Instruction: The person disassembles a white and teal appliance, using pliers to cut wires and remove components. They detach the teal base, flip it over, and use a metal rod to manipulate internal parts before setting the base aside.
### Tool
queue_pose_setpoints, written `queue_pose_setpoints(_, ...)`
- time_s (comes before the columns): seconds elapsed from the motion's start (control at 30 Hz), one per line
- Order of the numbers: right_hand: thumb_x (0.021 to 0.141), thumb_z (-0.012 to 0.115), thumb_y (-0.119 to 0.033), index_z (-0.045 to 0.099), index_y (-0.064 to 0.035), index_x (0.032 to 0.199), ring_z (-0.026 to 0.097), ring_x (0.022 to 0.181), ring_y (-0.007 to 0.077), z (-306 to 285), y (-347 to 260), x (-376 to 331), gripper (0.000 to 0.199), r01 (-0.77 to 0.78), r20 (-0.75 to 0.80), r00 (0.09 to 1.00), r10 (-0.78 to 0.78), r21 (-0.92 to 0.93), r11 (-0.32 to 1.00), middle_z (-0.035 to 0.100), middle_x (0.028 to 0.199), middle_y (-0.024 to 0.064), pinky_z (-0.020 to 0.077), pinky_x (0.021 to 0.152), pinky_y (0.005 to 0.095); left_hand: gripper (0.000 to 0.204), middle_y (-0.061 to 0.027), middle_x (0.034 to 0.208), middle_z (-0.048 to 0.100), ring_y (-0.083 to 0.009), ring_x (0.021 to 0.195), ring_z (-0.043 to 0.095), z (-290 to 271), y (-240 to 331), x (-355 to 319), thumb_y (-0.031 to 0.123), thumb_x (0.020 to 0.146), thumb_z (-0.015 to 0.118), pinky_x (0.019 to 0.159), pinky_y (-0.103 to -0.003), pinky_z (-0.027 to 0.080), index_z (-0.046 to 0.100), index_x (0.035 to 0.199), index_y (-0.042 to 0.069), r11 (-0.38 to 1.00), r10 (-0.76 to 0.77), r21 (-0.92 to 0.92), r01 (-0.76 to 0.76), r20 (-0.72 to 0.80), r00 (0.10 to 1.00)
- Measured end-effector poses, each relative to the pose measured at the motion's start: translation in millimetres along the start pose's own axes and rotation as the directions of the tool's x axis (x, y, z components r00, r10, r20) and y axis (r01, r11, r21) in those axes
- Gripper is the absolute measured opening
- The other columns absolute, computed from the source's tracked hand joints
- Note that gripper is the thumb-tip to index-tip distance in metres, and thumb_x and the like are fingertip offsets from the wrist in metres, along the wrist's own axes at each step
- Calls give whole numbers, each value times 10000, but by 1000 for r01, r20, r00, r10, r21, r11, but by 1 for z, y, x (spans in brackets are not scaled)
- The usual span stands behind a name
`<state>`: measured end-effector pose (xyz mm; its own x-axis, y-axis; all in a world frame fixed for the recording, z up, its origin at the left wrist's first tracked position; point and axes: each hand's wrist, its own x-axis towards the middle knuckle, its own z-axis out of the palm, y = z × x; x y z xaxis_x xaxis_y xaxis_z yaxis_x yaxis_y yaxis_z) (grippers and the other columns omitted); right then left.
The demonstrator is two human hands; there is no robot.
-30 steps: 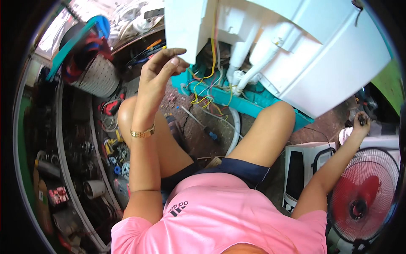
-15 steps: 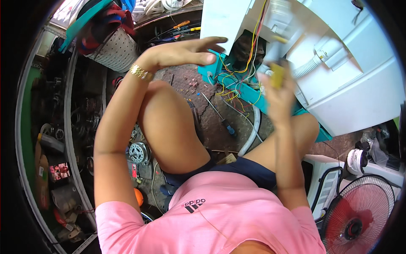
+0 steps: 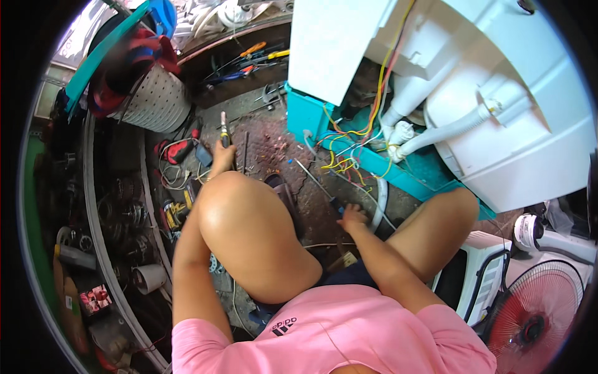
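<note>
Left of centre, the bare knee (image 3: 227, 194) is partly hiding the wrist of the left hand (image 3: 223, 157), which is grasping a slim black-and-yellow-handled tool (image 3: 225, 138). Its pale-reddish end is pointing toward the top edge, its long axis standing near vertical. Right of centre, the right hand (image 3: 354, 218) is meeting a steel-shafted, blue-and-black-handled screwdriver (image 3: 336, 204), slanting tip to upper left; finger closure cannot be told.
</note>
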<state>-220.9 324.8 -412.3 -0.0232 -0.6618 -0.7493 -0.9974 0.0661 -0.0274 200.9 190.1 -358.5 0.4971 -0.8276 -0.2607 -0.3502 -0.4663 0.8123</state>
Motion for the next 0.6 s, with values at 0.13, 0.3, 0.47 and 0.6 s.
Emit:
queue_pose_setpoints(0.13, 777, 759, -384, 419, -44, 1292, 625, 1074, 343, 30, 7, 40, 704, 100, -25, 995, -101, -55, 994, 585, 1205, 177, 536, 844, 439, 594, -178, 896, 620, -274, 829, 618, 17, -93, 1, 166, 700, 727, 729, -385, 489, 475, 1203, -24, 987, -40, 154, 47, -50, 998)
queue_pose_setpoints(0.3, 741, 791, -246, 408, -20, 1269, 658, 964, 381, 12, 22, 43, 690, 55, -73, 997, -41, 198, 979, 667, 1016, 222, 538, 824, 448, 796, -255, 1212, 537, -403, 1115, 543, 67, -85, -27, 261, 636, 840, 952, -463, 436, 458, 1302, 52, 898, 48, 438, -37, -13, 999)
queue_pose_setpoints(0.47, 749, 782, -223, 372, -26, 1301, 654, 936, 403, -16, 26, 21, 715, 43, -141, 990, -3, 282, 958, 667, 1001, 242, 531, 796, 476, 848, -299, 1342, 421, -442, 1227, 458, 82, -75, -40, 405, 710, 796, 1023, -500, 381, 402, 1390, 87, 821, -218, 491, 292, -202, 955)
queue_pose_setpoints(0.6, 800, 728, -363, 416, -193, 1323, 666, 922, 365, -25, 26, 5, 633, 233, -122, 969, -214, 181, 955, 697, 979, 146, 537, 764, 470, 910, -281, 1312, 466, -461, 1185, 485, 82, -96, -32, 467, 679, 801, 973, -534, 399, 390, 1408, 109, 816, 44, 575, -64, 48, 998)
